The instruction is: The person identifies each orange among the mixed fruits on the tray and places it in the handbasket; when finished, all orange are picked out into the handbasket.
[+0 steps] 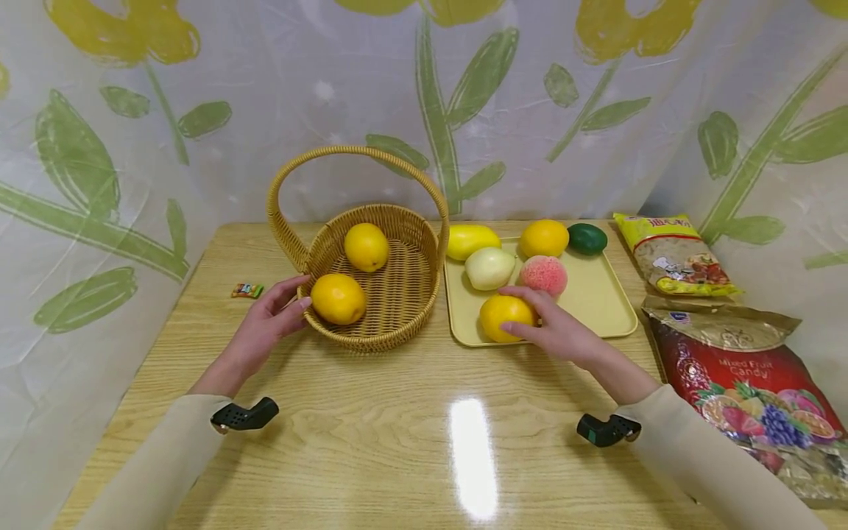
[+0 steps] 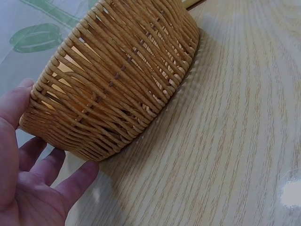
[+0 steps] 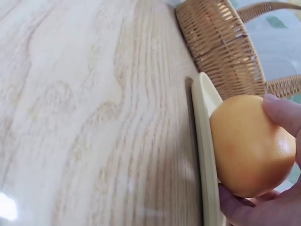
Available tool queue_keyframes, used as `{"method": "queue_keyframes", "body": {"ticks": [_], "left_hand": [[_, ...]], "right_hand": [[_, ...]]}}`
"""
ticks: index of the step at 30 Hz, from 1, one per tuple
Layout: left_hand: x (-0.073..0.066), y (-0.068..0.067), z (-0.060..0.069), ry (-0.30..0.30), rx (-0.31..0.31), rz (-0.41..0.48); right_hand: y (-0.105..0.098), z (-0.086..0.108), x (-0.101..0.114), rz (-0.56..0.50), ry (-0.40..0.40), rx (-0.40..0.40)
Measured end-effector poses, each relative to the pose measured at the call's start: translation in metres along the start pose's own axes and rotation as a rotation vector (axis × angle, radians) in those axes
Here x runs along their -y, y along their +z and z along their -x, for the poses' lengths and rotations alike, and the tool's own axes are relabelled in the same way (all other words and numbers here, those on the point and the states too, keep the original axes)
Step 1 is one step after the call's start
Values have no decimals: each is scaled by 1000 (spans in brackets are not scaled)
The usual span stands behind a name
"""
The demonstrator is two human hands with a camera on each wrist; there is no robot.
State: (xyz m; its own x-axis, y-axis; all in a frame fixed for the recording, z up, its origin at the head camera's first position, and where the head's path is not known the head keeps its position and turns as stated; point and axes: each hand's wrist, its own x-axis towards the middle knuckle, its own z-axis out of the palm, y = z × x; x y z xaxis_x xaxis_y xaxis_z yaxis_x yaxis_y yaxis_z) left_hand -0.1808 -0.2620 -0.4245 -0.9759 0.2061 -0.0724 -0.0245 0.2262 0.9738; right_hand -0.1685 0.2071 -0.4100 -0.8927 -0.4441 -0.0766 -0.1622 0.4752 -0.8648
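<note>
The left hand (image 1: 273,318) holds the left side of the wicker basket (image 1: 371,340), thumb at the rim and fingers against the outer wall, as the left wrist view (image 2: 42,188) also shows. Two orange fruits (image 1: 366,247) (image 1: 338,299) lie inside the basket. Over the front of the yellow tray (image 1: 599,298), the right hand (image 1: 553,324) grips another orange fruit (image 1: 503,318) between thumb and fingers. The right wrist view shows that fruit (image 3: 251,146) at the tray's edge (image 3: 204,155), with the thumb on one side and fingers on the other.
On the tray are a yellow fruit (image 1: 473,241), a pale one (image 1: 490,268), a pink peach (image 1: 544,275), an orange one (image 1: 545,238) and a dark green one (image 1: 587,239). Two bags (image 1: 682,258) (image 1: 748,383) lie right; a small wrapped candy (image 1: 247,291) lies left. The basket's handle (image 1: 358,150) arches high.
</note>
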Motion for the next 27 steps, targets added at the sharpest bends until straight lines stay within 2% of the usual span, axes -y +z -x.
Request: {"method": "queue_keyframes", "body": {"ticks": [6,9,13,17,21,27], "left_hand": [[0,0,0,1,4,1],[-1,0,1,-1,1,1],[-1,0,1,5,-2,4],[1,-1,0,17,0,10],[2,-1,0,14,-6,11],[3,-1,-1,14,-13,13]], "right_hand": [[-2,-2,3,5,20,43],[-2,-3,5,25,5,49],[1,-4,5,51,-24,20],[3,-4,10,83,-17,-25],[2,-2,21,122,-3,-44],[0,-1,43,105,-71,-28]]}}
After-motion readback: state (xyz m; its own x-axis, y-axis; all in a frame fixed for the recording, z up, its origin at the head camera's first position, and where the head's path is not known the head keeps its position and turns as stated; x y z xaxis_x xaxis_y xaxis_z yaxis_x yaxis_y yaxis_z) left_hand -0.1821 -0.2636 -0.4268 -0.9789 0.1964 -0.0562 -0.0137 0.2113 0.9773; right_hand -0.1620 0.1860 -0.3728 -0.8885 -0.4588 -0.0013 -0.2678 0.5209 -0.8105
